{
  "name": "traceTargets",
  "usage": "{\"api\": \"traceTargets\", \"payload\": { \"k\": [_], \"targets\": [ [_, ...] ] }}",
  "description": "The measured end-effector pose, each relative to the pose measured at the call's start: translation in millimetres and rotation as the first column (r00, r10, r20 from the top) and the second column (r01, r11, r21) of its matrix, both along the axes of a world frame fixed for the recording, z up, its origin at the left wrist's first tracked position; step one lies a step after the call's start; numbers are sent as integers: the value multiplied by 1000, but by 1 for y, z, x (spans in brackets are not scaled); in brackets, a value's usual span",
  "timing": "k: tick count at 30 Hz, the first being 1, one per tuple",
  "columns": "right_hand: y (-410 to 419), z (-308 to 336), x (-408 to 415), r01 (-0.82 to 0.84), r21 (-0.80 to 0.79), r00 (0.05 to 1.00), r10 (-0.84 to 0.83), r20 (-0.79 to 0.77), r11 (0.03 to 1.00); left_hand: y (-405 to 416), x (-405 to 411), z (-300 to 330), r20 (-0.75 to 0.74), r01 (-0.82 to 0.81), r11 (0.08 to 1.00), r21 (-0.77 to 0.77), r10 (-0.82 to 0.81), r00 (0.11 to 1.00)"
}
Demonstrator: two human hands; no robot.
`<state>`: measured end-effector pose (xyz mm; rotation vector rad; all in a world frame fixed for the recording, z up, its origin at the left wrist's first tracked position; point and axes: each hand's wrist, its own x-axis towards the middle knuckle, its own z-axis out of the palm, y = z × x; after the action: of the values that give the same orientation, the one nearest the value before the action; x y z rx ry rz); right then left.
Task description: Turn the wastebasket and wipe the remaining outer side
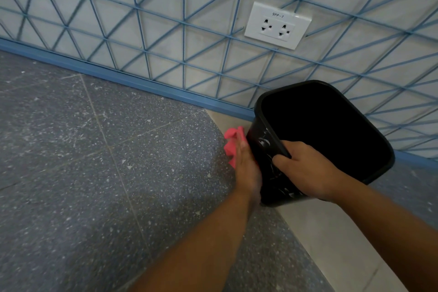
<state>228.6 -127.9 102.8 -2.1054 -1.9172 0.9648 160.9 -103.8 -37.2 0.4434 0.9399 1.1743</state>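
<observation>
A black plastic bin (331,125) stands tilted on the floor by the wall, its dark opening facing up toward me. My right hand (305,170) grips the bin's near rim, fingers curled over the edge. My left hand (247,166) lies flat against the bin's left outer wall and presses a pink cloth (233,142) to it. The cloth bunches out past the fingertips. White marks show on the bin's side between my two hands.
A wall (166,19) with a blue triangle line pattern and a blue skirting strip (118,78) runs behind the bin. A white double socket (277,25) sits on the wall above it. The floor (94,161) is grey speckled tile with a pale band (331,244) at the right.
</observation>
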Motion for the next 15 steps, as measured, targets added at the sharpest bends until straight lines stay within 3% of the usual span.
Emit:
{"api": "traceTargets", "payload": {
  "k": [2,5,9,12,15],
  "targets": [
    [0,0,0,8,-10,1000,-8,-8,1000,-12,4,9,-63,1,996,90,5,998],
    [-1,0,0,14,-20,1000,-14,-14,1000,-31,3,-4,9,-47,980,191,46,999],
    [0,-1,-2,5,1,1000,-5,-11,1000,1,-2,-2,138,-6,998,-63,15,990],
    [-1,-2,-2,9,-5,1000,-9,-19,1000,-15,7,6,13,-62,993,102,61,998],
    [0,0,-1,-1,-3,1000,1,-6,1000,-29,0,-3,31,-68,981,182,63,998]
  ]
}}
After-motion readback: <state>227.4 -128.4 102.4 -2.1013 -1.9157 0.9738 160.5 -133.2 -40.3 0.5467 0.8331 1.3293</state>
